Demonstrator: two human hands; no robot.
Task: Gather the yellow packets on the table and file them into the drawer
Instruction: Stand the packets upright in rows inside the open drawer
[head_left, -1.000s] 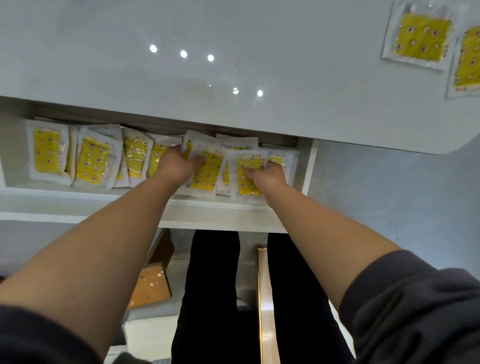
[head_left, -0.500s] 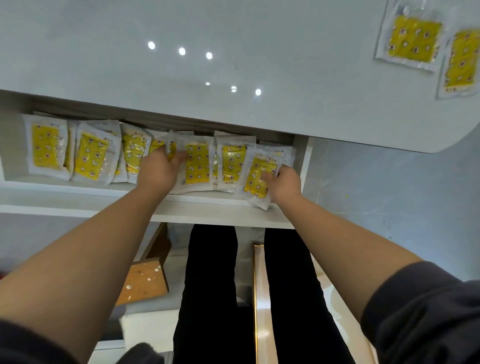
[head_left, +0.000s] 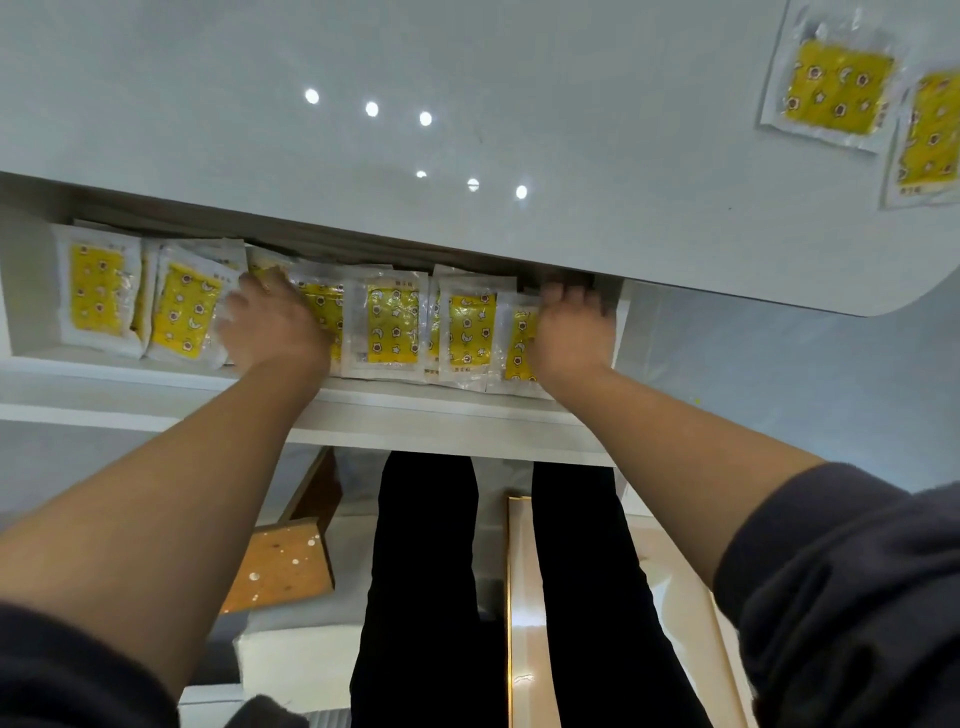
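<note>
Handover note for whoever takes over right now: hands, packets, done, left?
Left hand: fingers spread flat on the filed packets in the drawer.
Right hand: on the rightmost packet at the drawer's right end; grip unclear.
Done: a row of yellow packets sits in the drawer.
Left: inner table packet and edge table packet lie on the table, far right; file both.

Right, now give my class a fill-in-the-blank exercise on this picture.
1. The left hand and right hand both reach into the open ___.
2. The filed packets stand in a row, each printed ___.
3. ___ loose packets lie on the table.
Missing words: drawer; yellow; two.
</note>
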